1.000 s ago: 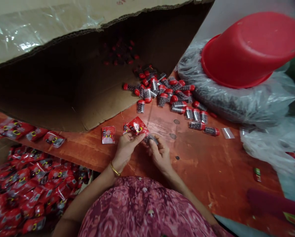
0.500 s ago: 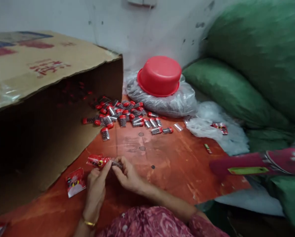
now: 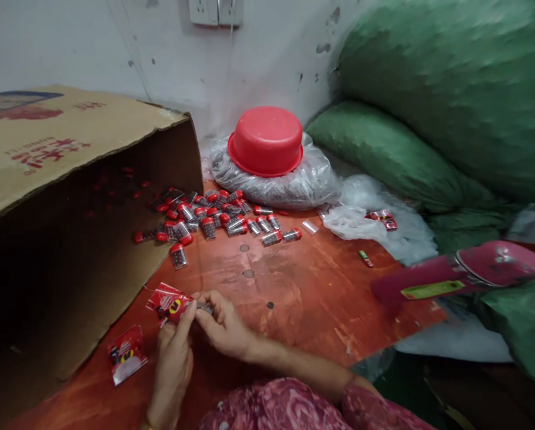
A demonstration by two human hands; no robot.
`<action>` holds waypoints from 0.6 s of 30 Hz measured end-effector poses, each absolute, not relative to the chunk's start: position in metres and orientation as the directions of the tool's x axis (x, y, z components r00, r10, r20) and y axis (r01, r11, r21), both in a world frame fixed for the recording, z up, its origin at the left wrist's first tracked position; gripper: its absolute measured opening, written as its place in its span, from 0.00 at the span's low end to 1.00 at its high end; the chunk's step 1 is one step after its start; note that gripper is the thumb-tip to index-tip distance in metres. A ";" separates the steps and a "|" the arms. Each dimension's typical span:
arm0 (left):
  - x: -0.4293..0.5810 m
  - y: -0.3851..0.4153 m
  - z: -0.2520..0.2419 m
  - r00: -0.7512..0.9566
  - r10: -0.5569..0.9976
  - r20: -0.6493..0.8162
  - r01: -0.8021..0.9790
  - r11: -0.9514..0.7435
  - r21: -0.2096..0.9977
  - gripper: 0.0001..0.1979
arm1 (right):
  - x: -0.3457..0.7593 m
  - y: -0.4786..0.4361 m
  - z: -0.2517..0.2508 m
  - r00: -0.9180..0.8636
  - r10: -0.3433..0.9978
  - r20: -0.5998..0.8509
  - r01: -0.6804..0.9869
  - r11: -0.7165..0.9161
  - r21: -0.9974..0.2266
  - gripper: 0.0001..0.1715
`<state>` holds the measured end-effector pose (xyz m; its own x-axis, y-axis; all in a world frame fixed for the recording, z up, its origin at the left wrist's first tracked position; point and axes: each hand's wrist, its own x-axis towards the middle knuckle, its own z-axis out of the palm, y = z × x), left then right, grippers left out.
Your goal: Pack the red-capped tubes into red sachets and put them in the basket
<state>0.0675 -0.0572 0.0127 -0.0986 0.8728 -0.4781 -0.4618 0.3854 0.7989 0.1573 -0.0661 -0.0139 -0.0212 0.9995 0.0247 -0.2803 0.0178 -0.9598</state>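
Observation:
My left hand (image 3: 174,355) pinches a red printed plastic packet (image 3: 166,300) at its right end, between thumb and fingers. Close against it, my right hand (image 3: 229,329) grips a small clear container with dark contents (image 3: 205,307) at the packet's edge. Fingers cover most of that container, and I cannot tell whether any of it is inside the packet. Left of my hands, another red packet (image 3: 127,355) lies flat on the orange-red tabletop (image 3: 294,298). Farther back is a heap of small clear containers with red caps (image 3: 208,227), dark grains showing inside.
A large cardboard box (image 3: 38,155) opens toward me at left, more red-capped containers inside. Against the wall, a red basin (image 3: 267,140) sits upside down on a filled clear bag (image 3: 294,185). Green sacks (image 3: 406,143) and a pink flask (image 3: 455,272) occupy the right.
The camera view has shifted, so the surroundings sit farther left. In my left hand the red packet now shows more of its printed face. Both hands stay together.

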 end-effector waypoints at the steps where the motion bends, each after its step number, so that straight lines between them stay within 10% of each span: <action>1: 0.067 -0.057 0.014 -0.105 0.873 -0.475 -0.475 0.376 0.796 0.22 | 0.157 -0.066 -0.014 0.000 0.997 0.076 -0.234 0.074 -0.969 0.17; 10: 0.055 -0.051 0.005 -0.146 0.854 -0.499 -0.354 0.426 0.833 0.22 | 0.149 -0.055 -0.021 -0.023 0.995 -0.094 -0.230 -0.097 -0.968 0.15; 18: 0.050 -0.038 0.017 -0.055 0.830 -0.555 -0.347 0.505 0.790 0.29 | 0.164 -0.044 -0.028 -0.445 0.889 -0.110 -0.383 -0.300 -0.874 0.31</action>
<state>0.0499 -0.0383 0.0166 -0.0549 0.8303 -0.5545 -0.3469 0.5049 0.7904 0.1641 -0.0436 -0.0278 -0.4452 0.8887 -0.1097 -0.3827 -0.2996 -0.8740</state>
